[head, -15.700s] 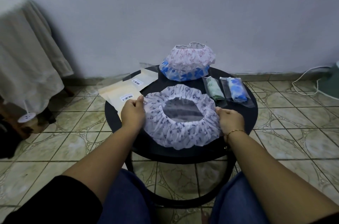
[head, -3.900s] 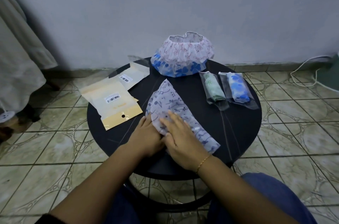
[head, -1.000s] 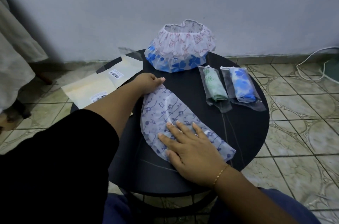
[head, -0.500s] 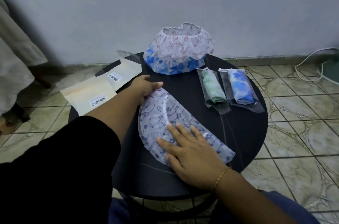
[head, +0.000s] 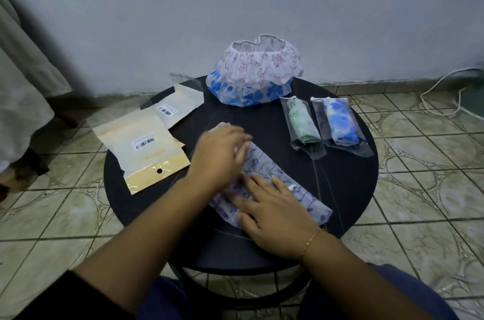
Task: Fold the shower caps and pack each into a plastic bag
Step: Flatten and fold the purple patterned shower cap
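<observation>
The right hand (head: 272,211) lies flat, fingers spread, pressing the folded music-note shower cap (head: 264,170) onto the round black table (head: 340,188). The left hand (head: 218,156), blurred, rests on the cap's far end; its fingers' curl is unclear. Beyond the cap stand stacked shower caps (head: 252,76).
</observation>
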`<state>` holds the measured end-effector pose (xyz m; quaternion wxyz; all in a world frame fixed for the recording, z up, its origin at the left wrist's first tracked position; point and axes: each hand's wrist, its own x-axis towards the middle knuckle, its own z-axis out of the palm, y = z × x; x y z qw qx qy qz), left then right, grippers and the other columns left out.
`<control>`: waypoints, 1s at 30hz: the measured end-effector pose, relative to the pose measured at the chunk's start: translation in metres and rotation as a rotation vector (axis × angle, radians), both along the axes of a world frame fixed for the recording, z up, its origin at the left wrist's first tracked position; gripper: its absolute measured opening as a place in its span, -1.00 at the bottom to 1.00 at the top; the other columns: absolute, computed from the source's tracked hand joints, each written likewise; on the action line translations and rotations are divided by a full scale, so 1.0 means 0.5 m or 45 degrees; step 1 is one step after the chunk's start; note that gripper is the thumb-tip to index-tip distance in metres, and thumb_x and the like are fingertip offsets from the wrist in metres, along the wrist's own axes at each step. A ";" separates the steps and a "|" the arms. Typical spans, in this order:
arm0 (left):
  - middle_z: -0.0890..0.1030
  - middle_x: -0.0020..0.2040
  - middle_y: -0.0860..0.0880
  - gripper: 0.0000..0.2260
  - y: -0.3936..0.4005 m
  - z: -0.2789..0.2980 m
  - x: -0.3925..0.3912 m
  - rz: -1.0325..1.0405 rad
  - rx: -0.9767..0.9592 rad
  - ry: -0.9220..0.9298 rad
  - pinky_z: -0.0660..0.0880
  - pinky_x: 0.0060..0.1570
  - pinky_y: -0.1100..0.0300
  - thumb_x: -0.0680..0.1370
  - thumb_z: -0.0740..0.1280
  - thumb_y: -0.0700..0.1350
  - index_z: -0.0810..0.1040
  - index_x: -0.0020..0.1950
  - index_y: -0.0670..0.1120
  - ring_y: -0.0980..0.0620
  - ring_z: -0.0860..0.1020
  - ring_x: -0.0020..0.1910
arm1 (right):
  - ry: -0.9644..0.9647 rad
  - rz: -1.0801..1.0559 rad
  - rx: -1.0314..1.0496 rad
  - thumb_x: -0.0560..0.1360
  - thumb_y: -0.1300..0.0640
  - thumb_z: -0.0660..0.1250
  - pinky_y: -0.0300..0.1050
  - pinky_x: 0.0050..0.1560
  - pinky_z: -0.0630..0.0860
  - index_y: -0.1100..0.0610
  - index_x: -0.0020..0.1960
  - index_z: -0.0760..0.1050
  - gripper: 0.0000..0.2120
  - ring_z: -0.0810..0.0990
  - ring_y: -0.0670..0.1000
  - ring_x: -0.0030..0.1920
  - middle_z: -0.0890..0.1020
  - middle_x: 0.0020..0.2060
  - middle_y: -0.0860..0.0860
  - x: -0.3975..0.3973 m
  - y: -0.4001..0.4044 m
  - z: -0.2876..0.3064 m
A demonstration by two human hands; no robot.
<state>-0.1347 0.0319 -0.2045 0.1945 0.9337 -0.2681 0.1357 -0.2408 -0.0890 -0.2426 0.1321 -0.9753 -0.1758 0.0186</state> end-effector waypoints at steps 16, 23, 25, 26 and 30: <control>-0.15 0.58 -0.01 -0.06 0.016 -0.059 -0.052 -0.025 0.489 0.239 -0.22 0.46 0.01 0.28 -0.30 0.56 0.00 0.56 0.11 -0.01 -0.21 0.54 | -0.356 -0.535 0.437 0.30 0.02 0.16 -0.08 0.19 0.23 -0.03 0.28 0.45 -0.46 0.29 -0.07 0.23 0.44 0.16 -0.08 -0.089 -0.142 0.017; 0.03 0.57 0.03 -0.35 -0.006 -0.034 -0.105 0.036 0.402 0.284 -0.04 0.44 -0.03 0.47 0.01 0.42 0.20 0.50 0.16 -0.03 -0.04 0.53 | -0.272 -0.539 0.403 0.44 0.00 0.28 -0.16 0.08 0.19 -0.03 0.28 0.44 -0.60 0.39 0.01 0.18 0.52 0.10 -0.06 -0.115 -0.166 -0.012; -0.07 0.58 0.01 -0.20 -0.007 -0.040 -0.115 0.028 0.432 0.445 -0.12 0.46 -0.06 0.36 -0.11 0.51 0.05 0.54 0.19 -0.05 -0.15 0.54 | -0.316 -0.570 0.429 0.44 -0.03 0.24 -0.14 0.08 0.21 -0.01 0.27 0.47 -0.60 0.42 0.02 0.16 0.55 0.09 -0.05 -0.113 -0.166 -0.017; -0.12 0.58 0.01 -0.15 -0.007 -0.046 -0.118 0.020 0.461 0.484 -0.17 0.47 -0.06 0.31 -0.15 0.53 -0.02 0.55 0.20 -0.06 -0.20 0.54 | -0.343 -0.593 0.446 0.42 -0.03 0.22 -0.13 0.09 0.24 0.00 0.25 0.49 -0.59 0.45 0.02 0.15 0.57 0.08 -0.04 -0.112 -0.165 -0.018; -0.22 0.57 0.02 -0.12 -0.001 -0.065 -0.120 0.010 0.488 0.499 -0.25 0.48 -0.06 0.28 -0.18 0.54 -0.16 0.54 0.20 -0.05 -0.29 0.52 | -0.533 -0.569 0.337 0.40 0.09 0.22 -0.07 -0.07 0.36 0.08 0.14 0.57 -0.66 0.56 0.10 -0.10 0.62 -0.14 0.00 -0.106 -0.155 -0.024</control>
